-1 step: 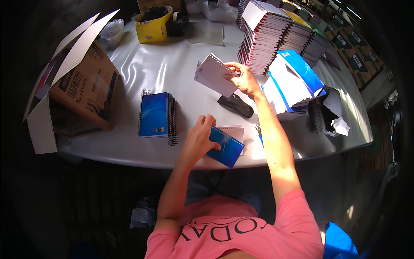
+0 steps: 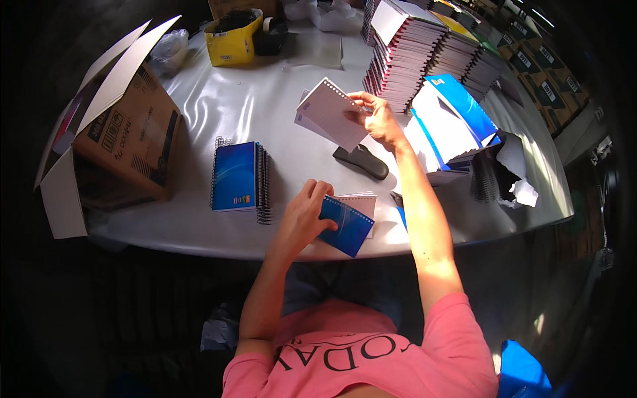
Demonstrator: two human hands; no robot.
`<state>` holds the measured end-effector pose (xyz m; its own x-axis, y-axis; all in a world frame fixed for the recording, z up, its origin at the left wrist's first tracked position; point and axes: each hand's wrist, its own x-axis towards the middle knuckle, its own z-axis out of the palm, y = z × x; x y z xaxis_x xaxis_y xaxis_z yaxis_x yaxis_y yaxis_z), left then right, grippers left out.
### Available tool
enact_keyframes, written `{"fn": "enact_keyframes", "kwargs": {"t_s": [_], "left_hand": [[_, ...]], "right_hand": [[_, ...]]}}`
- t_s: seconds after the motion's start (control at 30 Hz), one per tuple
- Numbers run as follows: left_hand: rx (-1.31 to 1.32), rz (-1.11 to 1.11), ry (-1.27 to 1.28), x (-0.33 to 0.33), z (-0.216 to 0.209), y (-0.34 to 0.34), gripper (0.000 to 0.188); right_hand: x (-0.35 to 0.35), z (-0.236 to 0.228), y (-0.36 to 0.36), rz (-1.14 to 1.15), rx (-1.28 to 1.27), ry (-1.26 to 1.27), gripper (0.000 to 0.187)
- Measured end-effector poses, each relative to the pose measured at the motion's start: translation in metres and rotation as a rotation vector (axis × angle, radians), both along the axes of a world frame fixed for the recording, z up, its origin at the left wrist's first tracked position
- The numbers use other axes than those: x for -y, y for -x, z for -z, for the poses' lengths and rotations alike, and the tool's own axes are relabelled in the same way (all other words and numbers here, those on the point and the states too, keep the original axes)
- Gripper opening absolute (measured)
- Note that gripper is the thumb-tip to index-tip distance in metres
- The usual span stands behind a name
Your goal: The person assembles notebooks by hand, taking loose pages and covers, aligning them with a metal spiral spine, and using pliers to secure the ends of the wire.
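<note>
At the tabletop's (image 2: 292, 152) near edge, the left hand (image 2: 305, 215) is partly closed, thumb laid over a blue punched cover (image 2: 348, 229) with pale pages (image 2: 363, 204) beneath. The cover looks light, fairly stiff and perhaps slippery — best taken by its plain edge, away from the easily torn holes. Toward the left edge lie blue spiral notebooks (image 2: 235, 176). Farther in, the right hand (image 2: 381, 125) pinches punched sheets (image 2: 328, 113) between thumb and fingers — thin, floppy, likely to crease. Stacked notebooks (image 2: 405, 56) stand near the far right corner.
</note>
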<state>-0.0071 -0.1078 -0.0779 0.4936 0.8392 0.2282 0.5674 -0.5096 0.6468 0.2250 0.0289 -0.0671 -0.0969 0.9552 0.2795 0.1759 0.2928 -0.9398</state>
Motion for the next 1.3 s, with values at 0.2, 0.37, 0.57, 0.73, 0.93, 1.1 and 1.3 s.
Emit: {"fn": "enact_keyframes", "kwargs": {"t_s": [0.2, 0.37, 0.57, 0.73, 0.93, 1.1, 1.3], "left_hand": [[0.245, 0.042, -0.358, 0.03, 0.004, 0.014, 0.032], [0.451, 0.052, -0.201, 0.022, 0.007, 0.012, 0.03], [0.389, 0.065, -0.097, 0.018, 0.005, 0.021, 0.042], [0.434, 0.01, -0.057, 0.032, 0.023, 0.009, 0.049], [0.475, 0.034, 0.179, 0.028, 0.022, 0.02, 0.046], [0.423, -0.02, 0.337, 0.027, 0.011, 0.02, 0.044], [0.379, -0.14, 0.421, 0.03, 0.015, 0.02, 0.058]], "right_hand": [[0.028, -0.045, 0.006, -0.063, -0.315, -0.087, 0.048], [0.021, -0.04, 0.023, -0.055, -0.273, 0.028, 0.041], [-0.006, -0.016, 0.034, -0.117, -0.359, 0.185, 0.038], [-0.022, 0.024, 0.05, 0.09, 0.483, 0.215, 0.045], [-0.028, 0.027, 0.055, 0.131, 0.588, 0.232, 0.034], [-0.027, 0.026, 0.057, 0.166, 0.702, 0.149, 0.03], [-0.025, 0.021, 0.043, 0.227, 0.298, 0.134, 0.021]]}}
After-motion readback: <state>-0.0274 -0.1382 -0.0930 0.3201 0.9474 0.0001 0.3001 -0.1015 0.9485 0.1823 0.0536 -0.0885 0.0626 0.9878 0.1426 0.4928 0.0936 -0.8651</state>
